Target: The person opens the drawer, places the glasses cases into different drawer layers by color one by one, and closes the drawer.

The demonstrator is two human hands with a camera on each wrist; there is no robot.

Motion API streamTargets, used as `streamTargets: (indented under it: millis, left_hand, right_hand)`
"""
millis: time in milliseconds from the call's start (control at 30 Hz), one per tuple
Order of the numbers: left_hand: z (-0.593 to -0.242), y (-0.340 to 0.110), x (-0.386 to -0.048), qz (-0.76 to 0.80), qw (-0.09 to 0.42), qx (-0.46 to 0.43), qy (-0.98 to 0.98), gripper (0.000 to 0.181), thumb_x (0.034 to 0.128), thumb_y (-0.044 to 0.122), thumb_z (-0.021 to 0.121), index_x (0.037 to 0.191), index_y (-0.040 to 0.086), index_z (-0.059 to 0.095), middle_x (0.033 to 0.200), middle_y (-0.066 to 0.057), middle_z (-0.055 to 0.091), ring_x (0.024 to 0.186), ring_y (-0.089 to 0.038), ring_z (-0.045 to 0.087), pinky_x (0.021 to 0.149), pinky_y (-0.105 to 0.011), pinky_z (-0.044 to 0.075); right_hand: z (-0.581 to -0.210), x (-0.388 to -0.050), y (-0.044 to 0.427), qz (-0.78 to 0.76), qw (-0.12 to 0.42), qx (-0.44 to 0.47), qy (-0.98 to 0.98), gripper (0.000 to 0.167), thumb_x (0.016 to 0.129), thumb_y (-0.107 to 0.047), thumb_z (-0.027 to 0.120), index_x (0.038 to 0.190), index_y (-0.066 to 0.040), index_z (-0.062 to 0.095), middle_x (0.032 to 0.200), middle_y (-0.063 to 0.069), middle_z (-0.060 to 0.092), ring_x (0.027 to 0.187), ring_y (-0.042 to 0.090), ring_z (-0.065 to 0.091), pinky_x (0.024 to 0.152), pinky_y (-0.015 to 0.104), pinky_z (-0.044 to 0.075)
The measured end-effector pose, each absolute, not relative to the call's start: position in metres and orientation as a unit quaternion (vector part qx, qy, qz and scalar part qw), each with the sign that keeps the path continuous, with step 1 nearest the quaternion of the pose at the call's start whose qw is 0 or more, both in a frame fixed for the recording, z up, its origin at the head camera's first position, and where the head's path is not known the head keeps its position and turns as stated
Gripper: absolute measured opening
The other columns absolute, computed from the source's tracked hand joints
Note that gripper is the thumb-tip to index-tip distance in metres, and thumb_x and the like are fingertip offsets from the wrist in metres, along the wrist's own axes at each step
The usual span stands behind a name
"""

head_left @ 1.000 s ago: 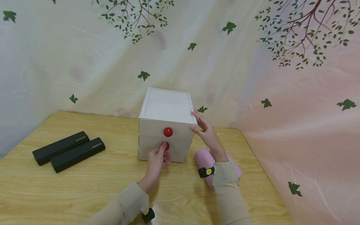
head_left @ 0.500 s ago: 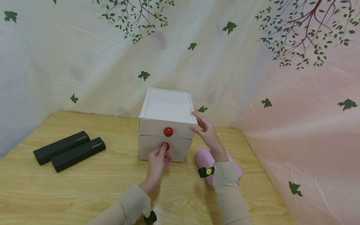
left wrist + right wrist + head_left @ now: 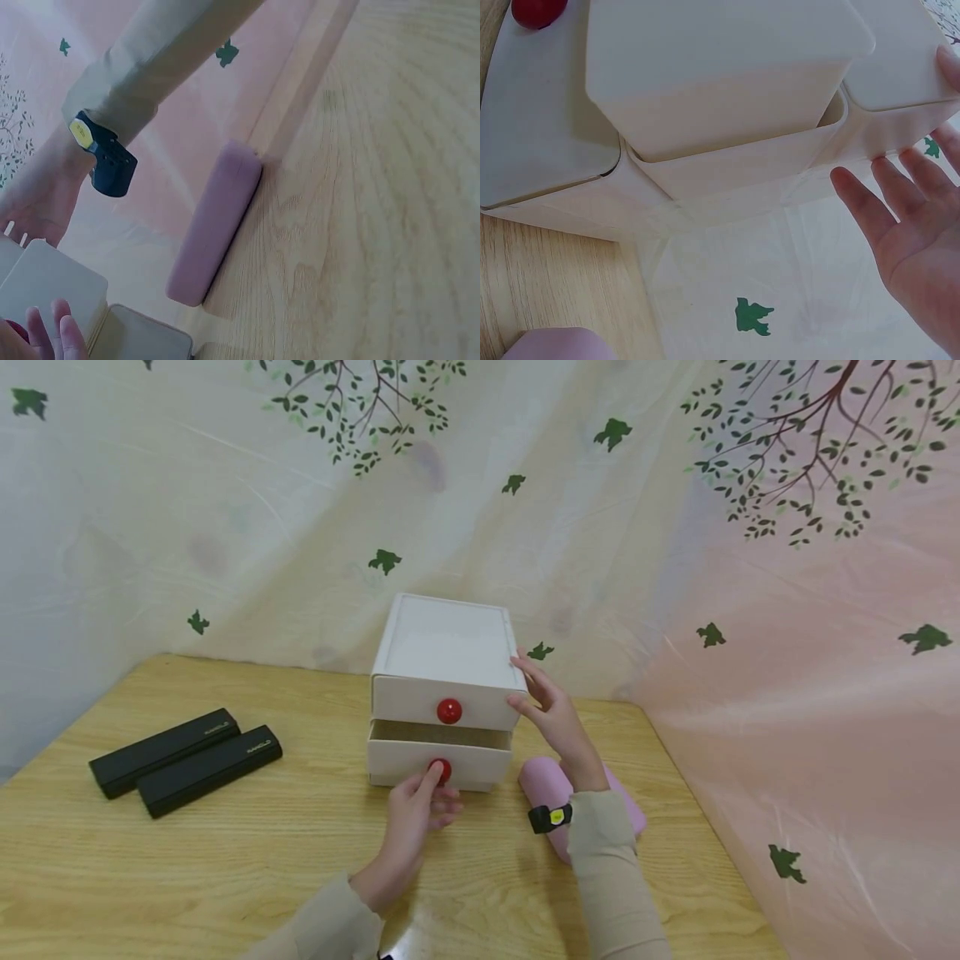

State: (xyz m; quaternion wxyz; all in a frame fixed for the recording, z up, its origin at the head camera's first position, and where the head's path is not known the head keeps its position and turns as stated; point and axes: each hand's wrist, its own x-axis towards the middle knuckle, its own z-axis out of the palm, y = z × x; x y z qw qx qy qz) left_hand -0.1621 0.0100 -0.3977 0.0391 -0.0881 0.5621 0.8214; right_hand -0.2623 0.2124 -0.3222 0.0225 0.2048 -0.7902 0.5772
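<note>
A white three-drawer cabinet (image 3: pixel 453 639) stands on the table. Its middle drawer (image 3: pixel 480 762) is pulled partway out, with a dark gap visible above the front. My left hand (image 3: pixel 411 827) pinches that drawer's red knob (image 3: pixel 442 770) between thumb and fingers; the knob also shows beside the fingers in the left wrist view. My right hand (image 3: pixel 557 718) rests against the cabinet's upper right front edge, fingers extended along its side, as the right wrist view (image 3: pixel 915 225) shows. The top drawer (image 3: pixel 405 697), with its own red knob, is closed. The drawer's inside is mostly hidden.
Two long black cases (image 3: pixel 210 772) lie side by side at the left of the table (image 3: pixel 247 868). A lilac rounded case (image 3: pixel 546 781) lies under my right forearm, partly covered by it. A leaf-printed curtain (image 3: pixel 315 543) hangs behind and to the right.
The middle drawer has slid out toward me from closed, my left hand drawing back and slightly down with its knob. The right hand and cabinet body have stayed in place.
</note>
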Motion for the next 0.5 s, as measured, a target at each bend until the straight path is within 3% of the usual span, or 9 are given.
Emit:
streamTargets:
  millis: [167, 300, 500]
  left_hand:
    - [-0.394, 0.005, -0.152, 0.820, 0.065, -0.085, 0.562, 0.038, 0.0997, 0.033, 0.053, 0.105, -0.004, 0.060, 0.072, 0.004, 0.070, 0.062, -0.009, 0.067, 0.059, -0.022, 0.056]
    - [-0.392, 0.002, -0.145, 0.817, 0.080, -0.082, 0.566, 0.040, 0.0996, 0.033, 0.053, 0.110, -0.006, 0.059, 0.074, 0.004, 0.070, 0.063, -0.009, 0.068, 0.060, -0.021, 0.056]
    - [-0.391, 0.001, -0.137, 0.812, 0.084, -0.089, 0.571, 0.035, 0.0987, 0.030, 0.055, 0.104, -0.004, 0.061, 0.074, 0.002, 0.070, 0.063, -0.011, 0.067, 0.060, -0.022, 0.056]
  right_hand:
    - [-0.322, -0.263, 0.213, 0.576, 0.028, 0.214, -0.788, 0.055, 0.097, -0.018, 0.060, 0.148, -0.021, 0.041, 0.163, -0.008, 0.017, 0.148, 0.024, 0.027, 0.112, 0.053, 0.035]
    - [-0.322, -0.262, 0.212, 0.574, 0.024, 0.205, -0.793, 0.055, 0.096, -0.023, 0.062, 0.147, -0.026, 0.041, 0.161, -0.015, 0.018, 0.148, 0.021, 0.027, 0.112, 0.053, 0.034]
    - [-0.321, -0.263, 0.212, 0.572, 0.020, 0.201, -0.795, 0.056, 0.095, -0.026, 0.062, 0.147, -0.027, 0.042, 0.161, -0.018, 0.018, 0.148, 0.021, 0.027, 0.113, 0.054, 0.034]
